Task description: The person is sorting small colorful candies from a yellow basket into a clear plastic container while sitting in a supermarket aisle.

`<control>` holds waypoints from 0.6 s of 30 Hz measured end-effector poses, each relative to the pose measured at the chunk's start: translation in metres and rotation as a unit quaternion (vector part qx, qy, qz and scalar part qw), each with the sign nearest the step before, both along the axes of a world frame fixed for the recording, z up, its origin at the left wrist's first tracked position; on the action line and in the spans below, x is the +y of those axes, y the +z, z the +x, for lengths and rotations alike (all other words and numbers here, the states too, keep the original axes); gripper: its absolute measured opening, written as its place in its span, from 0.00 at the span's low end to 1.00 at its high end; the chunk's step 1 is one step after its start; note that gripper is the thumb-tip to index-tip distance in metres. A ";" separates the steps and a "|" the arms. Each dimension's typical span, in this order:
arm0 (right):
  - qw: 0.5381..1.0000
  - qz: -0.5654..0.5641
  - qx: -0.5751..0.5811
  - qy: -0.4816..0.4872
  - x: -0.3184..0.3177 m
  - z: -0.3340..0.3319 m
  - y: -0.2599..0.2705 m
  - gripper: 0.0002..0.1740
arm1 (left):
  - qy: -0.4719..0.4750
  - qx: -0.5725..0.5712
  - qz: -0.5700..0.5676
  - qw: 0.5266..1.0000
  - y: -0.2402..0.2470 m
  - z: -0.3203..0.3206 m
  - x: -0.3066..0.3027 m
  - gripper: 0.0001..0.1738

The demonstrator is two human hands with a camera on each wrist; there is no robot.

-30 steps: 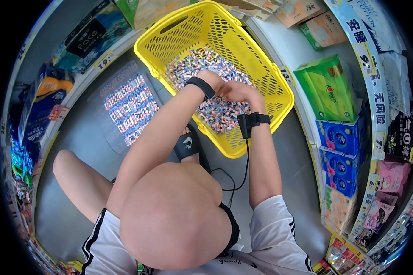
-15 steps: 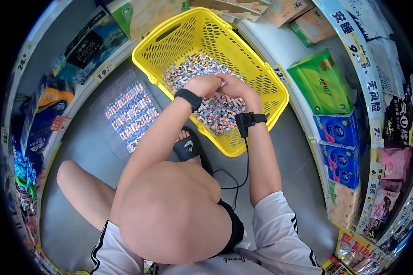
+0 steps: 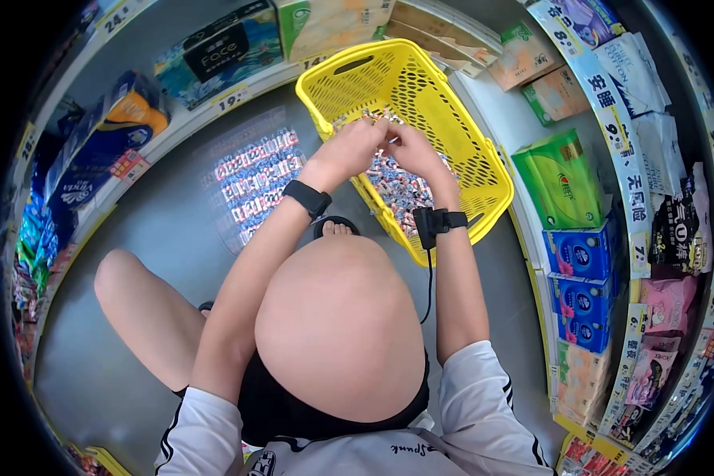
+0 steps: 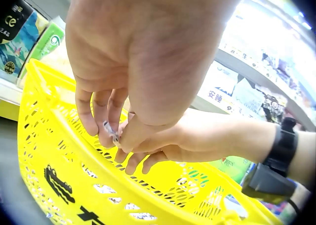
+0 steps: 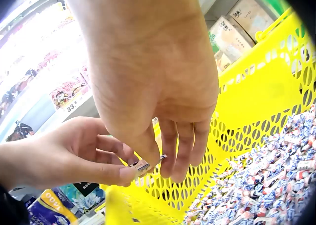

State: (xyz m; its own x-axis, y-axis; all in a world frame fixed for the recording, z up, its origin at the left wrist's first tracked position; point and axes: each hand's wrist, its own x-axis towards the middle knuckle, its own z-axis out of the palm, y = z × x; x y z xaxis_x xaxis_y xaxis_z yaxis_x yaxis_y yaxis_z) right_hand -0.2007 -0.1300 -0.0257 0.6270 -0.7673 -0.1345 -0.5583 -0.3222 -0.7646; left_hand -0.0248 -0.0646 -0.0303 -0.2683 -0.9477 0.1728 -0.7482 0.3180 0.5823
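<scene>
Both hands meet above the yellow shopping basket (image 3: 484,178), fingertips together. Between them is one small wrapped candy (image 5: 142,166), pale with dark print and a twisted wrapper end. My left hand (image 3: 353,149) pinches one end of it between thumb and fingers. At the other end, my right hand (image 3: 416,155) has thumb and forefinger on the wrapper, its other fingers hanging down. A heap of similar candies (image 5: 256,185) covers the basket's bottom. On the floor left of the basket, a clear tray (image 3: 250,131) holds rows of candies (image 3: 258,178).
Shelves curve round both sides. Green tissue packs (image 3: 559,178) and blue tissue packs (image 3: 579,254) stand on the right, a dark tissue pack (image 3: 218,59) at the back left. The person's raised knee (image 3: 337,317) is between the arms. A cable (image 3: 429,289) hangs from the right wrist.
The hands have risen from down in the candy heap to nearer the basket's left rim, holding one candy together. The head view has shifted, so basket and tray appear further right.
</scene>
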 end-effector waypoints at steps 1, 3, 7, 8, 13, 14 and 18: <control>1.000 -0.012 -0.020 -0.001 0.002 0.008 0.001 0.11 | 0.029 0.017 -0.035 0.999 0.006 0.004 0.008 0.15; 0.999 -0.015 -0.035 0.002 0.007 0.025 0.005 0.12 | 0.054 0.070 -0.100 0.991 0.014 0.018 0.022 0.13; 0.996 -0.051 -0.066 0.021 0.026 0.059 0.023 0.13 | 0.151 0.102 -0.111 0.977 0.022 0.038 0.052 0.15; 0.996 -0.053 -0.065 0.027 0.033 0.069 0.027 0.13 | 0.158 0.102 -0.114 0.976 0.022 0.043 0.059 0.15; 0.994 0.000 -0.099 0.039 0.052 0.119 0.015 0.21 | 0.283 0.178 -0.131 0.933 -0.005 0.068 0.094 0.19; 0.993 0.007 -0.105 0.049 0.055 0.128 0.010 0.22 | 0.307 0.189 -0.130 0.924 -0.012 0.073 0.101 0.19; 0.994 -0.025 -0.030 0.103 0.068 0.161 -0.008 0.26 | 0.373 0.188 -0.108 0.902 -0.050 0.091 0.125 0.21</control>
State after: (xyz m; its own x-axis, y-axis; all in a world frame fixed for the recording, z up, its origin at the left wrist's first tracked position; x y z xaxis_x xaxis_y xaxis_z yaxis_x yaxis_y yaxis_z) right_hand -0.0393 -0.0618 -0.0334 0.7768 -0.6272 -0.0569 -0.4308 -0.4633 -0.7745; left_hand 0.0661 0.0601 -0.0800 0.5463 -0.7739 0.3204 -0.5638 -0.0569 0.8240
